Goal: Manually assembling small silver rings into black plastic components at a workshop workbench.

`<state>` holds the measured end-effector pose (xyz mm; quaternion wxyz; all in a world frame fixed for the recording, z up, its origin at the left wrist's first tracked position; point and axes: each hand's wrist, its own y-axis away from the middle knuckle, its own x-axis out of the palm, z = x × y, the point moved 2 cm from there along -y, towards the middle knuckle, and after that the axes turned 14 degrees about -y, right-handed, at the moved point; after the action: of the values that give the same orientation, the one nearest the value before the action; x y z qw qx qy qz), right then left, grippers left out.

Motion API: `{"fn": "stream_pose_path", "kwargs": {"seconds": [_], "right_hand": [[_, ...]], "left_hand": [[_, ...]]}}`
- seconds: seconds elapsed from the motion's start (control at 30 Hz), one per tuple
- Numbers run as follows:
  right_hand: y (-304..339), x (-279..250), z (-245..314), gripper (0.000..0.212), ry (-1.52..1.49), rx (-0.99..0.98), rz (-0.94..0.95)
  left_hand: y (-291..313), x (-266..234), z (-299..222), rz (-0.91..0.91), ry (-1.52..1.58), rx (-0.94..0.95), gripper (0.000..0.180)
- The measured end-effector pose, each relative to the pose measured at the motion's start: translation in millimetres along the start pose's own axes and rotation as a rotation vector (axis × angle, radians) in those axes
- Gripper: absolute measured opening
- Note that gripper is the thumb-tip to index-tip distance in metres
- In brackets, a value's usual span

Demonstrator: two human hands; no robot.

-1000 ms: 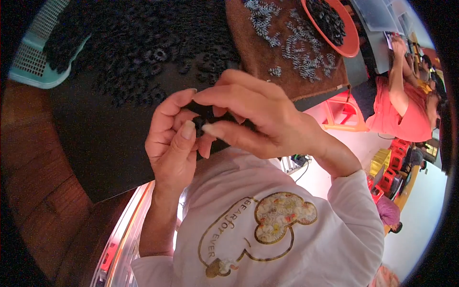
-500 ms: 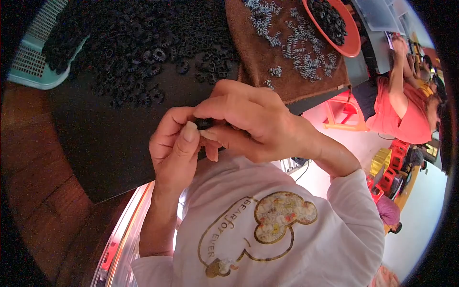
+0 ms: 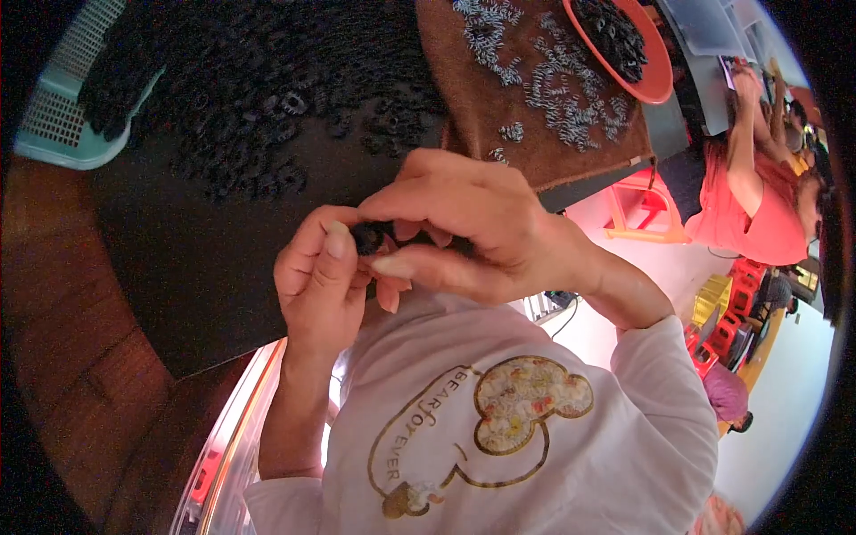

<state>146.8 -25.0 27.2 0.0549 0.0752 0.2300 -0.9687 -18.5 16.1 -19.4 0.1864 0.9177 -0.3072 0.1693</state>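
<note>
Plainly, lettering (image 3: pixel 432 412) crosses the shirt (image 3: pixel 580 459) while the left hand (image 3: pixel 323 278) pinches a black part (image 3: pixel 366 237), right hand's grip (image 3: pixel 477 223) unclear.

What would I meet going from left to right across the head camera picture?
Green basket, left hand, small black piece, right hand, red bowl, person in a red shirt.

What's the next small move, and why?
Probably move the thumb of the right hand up to the small black part: the left hand pinches that part, while the right thumb's tip appears just below it, seemingly apart. Contact by other right fingers is partly hidden.
</note>
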Motion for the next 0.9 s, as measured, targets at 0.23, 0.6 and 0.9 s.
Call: {"fn": "stream_pose_path", "kwargs": {"seconds": [0.23,0.6,0.9], "right_hand": [[7.5,11.4,-9.9,0.026,-0.019,-0.112,-0.038],[11.2,-71.6,6.1,0.012,0.531,-0.088,-0.017],[8.1,-128.0,-17.3,0.020,1.057,0.181,0.214]], "left_hand": [[4.3,-8.1,16.6,0.086,-0.053,0.084,0.028],[1.0,4.8,2.4,0.136,-0.145,0.091,0.026],[-2.3,7.4,0.0,0.166,-0.124,0.109,0.026]]}}
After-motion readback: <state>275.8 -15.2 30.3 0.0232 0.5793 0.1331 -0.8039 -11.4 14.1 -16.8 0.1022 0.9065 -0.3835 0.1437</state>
